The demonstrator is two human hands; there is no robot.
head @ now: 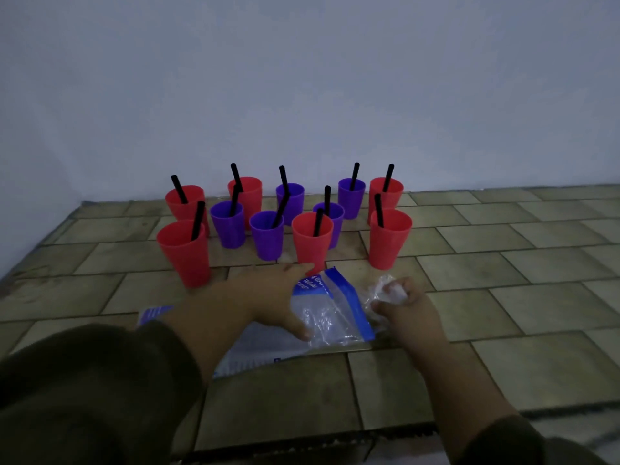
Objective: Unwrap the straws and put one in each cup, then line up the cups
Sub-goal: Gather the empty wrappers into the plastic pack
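Beige tiles cover the tiled surface (503,297), which ends at a pale wall (302,78). On it lies a clear plastic bag (335,317) with a blue strip along one edge.

The left hand (268,297) rests flat on the bag's left part, fingers straight and spread, the thumb pressing the plastic. A dark sleeve (84,380) covers that arm. At the bag's right edge the right hand (409,313) has its fingers curled tightly round a wad of crumpled clear wrapping (391,290).

Under the bag, sticking out to its left, lies a flat white and blue packet (255,350).

Beyond the bag stand six red cups (389,243) and five purple cups (266,239) in a loose cluster of roughly two uneven rows. Each holds one black straw (378,209), leaning against the rim. The nearest red cup (312,243) stands just beyond the bag's far edge, its foot beside the left fingertips.
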